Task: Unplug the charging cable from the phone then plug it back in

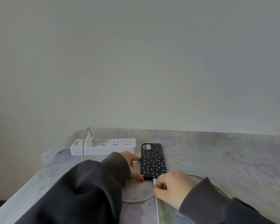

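Observation:
A phone in a black case with white dots lies face down on the flowered table, camera end away from me. The white charging cable ends in a plug that sits at the phone's near end; whether it is fully seated I cannot tell. My right hand pinches that plug between thumb and fingers. My left hand rests against the phone's left edge, fingers touching the case at its middle and its near corner.
A white power strip lies at the back left, with a white charger plugged into it. The cable loops over the table near my hands. A bare wall stands behind. The table's left edge drops off.

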A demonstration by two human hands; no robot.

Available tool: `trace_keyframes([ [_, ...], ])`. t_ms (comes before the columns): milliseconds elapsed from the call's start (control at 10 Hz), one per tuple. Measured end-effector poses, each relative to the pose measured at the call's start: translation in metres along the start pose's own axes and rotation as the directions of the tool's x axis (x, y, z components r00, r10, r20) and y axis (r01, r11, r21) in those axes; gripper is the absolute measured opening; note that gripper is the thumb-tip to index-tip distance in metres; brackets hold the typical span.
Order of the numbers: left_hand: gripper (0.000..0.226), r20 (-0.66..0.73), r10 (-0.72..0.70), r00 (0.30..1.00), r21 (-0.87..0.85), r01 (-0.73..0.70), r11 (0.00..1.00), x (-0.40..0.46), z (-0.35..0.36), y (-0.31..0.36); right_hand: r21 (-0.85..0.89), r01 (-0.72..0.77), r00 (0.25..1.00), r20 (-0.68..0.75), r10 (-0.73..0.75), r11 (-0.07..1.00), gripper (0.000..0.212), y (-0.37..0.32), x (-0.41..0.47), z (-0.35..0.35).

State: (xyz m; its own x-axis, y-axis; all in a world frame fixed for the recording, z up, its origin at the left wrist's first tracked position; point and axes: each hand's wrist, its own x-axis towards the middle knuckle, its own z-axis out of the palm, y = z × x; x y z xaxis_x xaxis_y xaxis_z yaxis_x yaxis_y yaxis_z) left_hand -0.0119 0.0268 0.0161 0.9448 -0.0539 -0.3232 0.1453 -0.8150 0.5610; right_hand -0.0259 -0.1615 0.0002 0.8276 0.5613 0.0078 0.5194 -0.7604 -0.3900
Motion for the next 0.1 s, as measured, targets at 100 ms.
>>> trace_keyframes([
  [100, 0.085, -0.045, -0.025, 0.999, -0.049, 0.023, 0.999, 0.002, 0.0014, -0.0017, 0.088, -0.037, 0.997, -0.067, 0.043, 0.995, 0.04, 0.0064, 0.005, -0.0051],
])
